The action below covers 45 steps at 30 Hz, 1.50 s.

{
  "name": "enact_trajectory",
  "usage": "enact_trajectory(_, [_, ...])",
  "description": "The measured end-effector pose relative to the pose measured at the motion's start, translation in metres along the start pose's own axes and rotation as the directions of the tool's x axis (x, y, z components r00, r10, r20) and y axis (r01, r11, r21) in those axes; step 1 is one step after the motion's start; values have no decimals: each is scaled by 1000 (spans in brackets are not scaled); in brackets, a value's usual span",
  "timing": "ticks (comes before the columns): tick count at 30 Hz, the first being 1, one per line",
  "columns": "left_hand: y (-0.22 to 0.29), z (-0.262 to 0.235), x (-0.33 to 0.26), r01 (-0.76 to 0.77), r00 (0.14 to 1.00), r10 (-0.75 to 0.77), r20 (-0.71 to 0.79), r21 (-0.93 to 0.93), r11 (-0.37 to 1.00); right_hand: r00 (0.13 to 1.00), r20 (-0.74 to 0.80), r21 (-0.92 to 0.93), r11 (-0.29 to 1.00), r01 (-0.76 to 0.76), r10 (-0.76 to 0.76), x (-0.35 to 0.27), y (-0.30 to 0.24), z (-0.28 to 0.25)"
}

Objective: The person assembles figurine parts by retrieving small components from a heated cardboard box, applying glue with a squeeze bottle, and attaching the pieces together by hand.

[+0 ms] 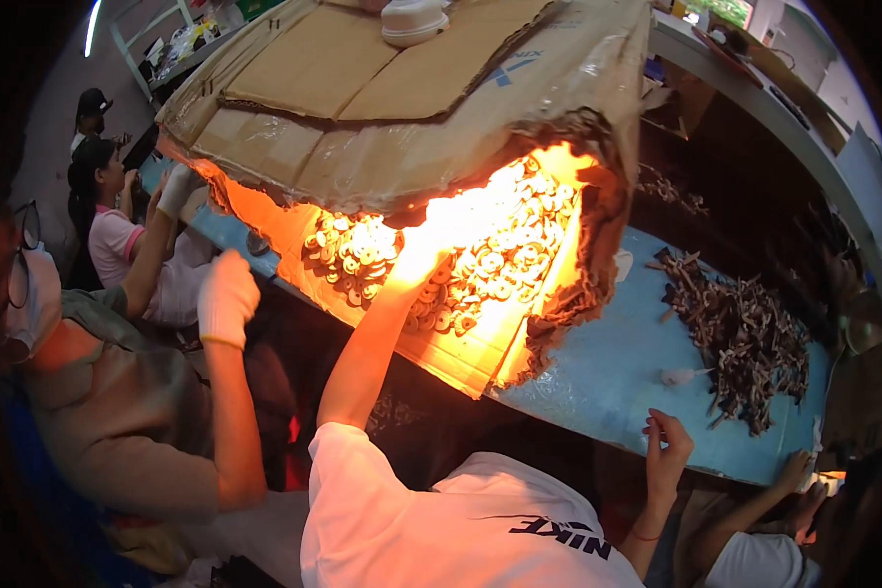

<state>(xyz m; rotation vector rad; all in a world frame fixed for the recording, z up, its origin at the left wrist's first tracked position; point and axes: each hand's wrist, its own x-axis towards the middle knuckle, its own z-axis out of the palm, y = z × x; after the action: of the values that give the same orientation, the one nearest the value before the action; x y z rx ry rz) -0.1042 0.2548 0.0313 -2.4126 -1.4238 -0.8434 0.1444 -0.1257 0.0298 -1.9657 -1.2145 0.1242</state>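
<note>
My left arm reaches into a large cardboard box (343,152) through its ragged, dark-edged opening. There my left hand (439,230) is over a heap of small ring-shaped pieces (505,257). Strong yellow-white glare washes out its fingers, so whether it holds a piece cannot be made out. Smaller clusters of the same rings (348,260) lie further left in the box. Off to the right, my right hand (666,449) is raised near the front edge of the blue table (588,382). Its fingers are loosely bent and apart, with nothing visible in them.
Dark, thin strips (740,338) form a pile on the table's right, beside a small white object (681,375). A white plastic container (414,22) sits atop the box. Close on my left is a co-worker's gloved hand (227,299); other people sit further left and at lower right.
</note>
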Motion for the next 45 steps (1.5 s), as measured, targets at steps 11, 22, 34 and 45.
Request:
enact_trajectory(11, [-65, -2, -80, -116, 880, 100, -464, -5, 993, 1000, -6, 28, 999, -30, 30, -3, -3, -5])
enact_trajectory(22, [179, -107, -173, -63, 938, 314, 145, -821, 568, 997, -77, -24, 999, 30, -31, 4, 29, -13])
enact_trajectory(34, [252, -7, -107, -272, 886, 433, 166, -570, 775, 831, -529, -50, 971, -234, 173, -2, 108, -88])
enact_trajectory(45, [266, -68, -133, -112, 892, 428, 147, -845, 523, 911, -375, -373, 872, -316, 170, 17, 159, -83])
